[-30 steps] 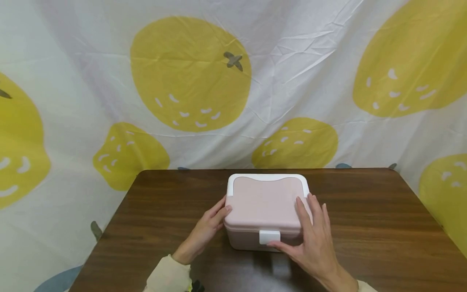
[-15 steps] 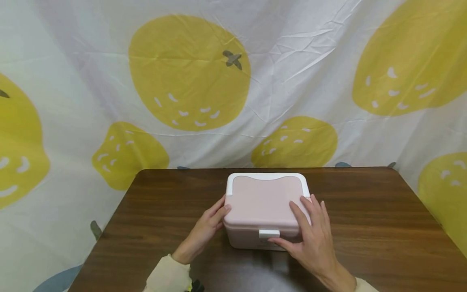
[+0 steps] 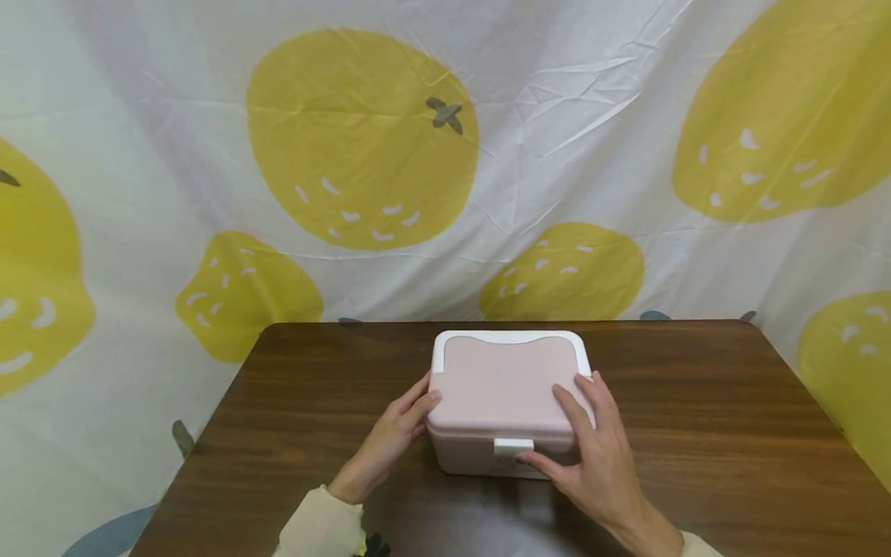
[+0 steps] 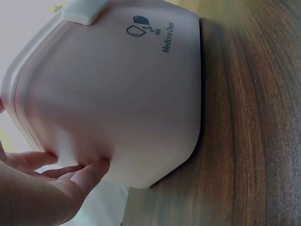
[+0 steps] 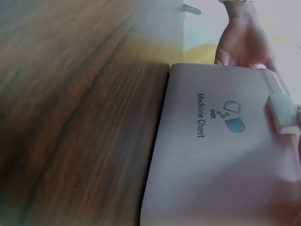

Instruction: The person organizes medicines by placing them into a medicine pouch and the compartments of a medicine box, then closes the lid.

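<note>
A pale pink medicine chest (image 3: pixel 501 383) with a white handle (image 3: pixel 511 337) along its lid's far edge stands on the table, its lid down. My left hand (image 3: pixel 390 437) holds its left side, thumb on the lid's edge; in the left wrist view the fingertips (image 4: pixel 101 165) press against the wall. My right hand (image 3: pixel 599 456) grips the front right corner, fingers spread on the lid and thumb at the white front latch (image 3: pixel 513 446). This latch tilts outward from the front wall, which bears a capsule print (image 5: pixel 234 117) and the words "Medicine Chest".
The dark wood-grain table (image 3: pixel 334 387) extends to both sides of the chest. Behind it hangs a white cloth (image 3: pixel 557 155) printed with large yellow fruit. A small dark object (image 3: pixel 377 545) lies by the left sleeve (image 3: pixel 322 522) at the bottom edge.
The front latch has swung up and outward from the wall. My right fingers have shifted slightly left on the lid, and the thumb has moved slightly right at the latch. The left hand keeps its place.
</note>
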Motion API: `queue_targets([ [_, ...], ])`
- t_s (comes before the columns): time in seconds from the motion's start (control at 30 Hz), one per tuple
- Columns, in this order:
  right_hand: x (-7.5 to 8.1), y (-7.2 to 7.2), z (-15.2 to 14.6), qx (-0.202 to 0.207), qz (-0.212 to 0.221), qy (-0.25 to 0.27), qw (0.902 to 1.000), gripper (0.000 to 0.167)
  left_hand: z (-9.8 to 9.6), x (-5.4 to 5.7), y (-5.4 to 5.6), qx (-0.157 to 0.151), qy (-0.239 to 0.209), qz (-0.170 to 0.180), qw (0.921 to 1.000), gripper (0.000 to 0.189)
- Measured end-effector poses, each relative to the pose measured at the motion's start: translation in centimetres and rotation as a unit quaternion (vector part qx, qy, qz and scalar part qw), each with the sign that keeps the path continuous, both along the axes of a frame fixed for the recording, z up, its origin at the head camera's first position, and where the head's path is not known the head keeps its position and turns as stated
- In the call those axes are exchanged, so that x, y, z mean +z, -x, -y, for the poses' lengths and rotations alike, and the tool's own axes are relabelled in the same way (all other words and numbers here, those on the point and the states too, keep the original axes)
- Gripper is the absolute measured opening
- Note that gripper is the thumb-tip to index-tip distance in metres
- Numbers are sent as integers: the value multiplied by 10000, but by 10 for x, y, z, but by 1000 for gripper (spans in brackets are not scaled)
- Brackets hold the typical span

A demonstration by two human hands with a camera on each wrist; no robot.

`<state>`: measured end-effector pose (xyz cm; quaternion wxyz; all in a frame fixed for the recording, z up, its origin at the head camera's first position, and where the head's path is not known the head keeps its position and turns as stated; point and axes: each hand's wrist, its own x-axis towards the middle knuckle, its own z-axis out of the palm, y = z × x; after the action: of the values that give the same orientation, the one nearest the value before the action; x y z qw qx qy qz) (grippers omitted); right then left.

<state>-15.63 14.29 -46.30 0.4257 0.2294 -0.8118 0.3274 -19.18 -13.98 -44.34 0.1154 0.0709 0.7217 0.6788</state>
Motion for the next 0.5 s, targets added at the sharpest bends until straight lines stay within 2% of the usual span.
queue_targets([
  [0.13,1,-4,-5,53,867,555,9947,84,0,0,0,34,-37,42,10000,66],
  [0.23,3,-5,-9,22,1380,911,9862,88,-1,1,0,64,-61,28,10000,65],
  [0.37,6,-7,-11,-60,1872,1026,9769,92,-1,1,0,85,-25,6,10000,65],
  [0.5,8,-6,-11,-116,2061,1027,9731,89,-1,2,2,104,6,15,9999,65],
])
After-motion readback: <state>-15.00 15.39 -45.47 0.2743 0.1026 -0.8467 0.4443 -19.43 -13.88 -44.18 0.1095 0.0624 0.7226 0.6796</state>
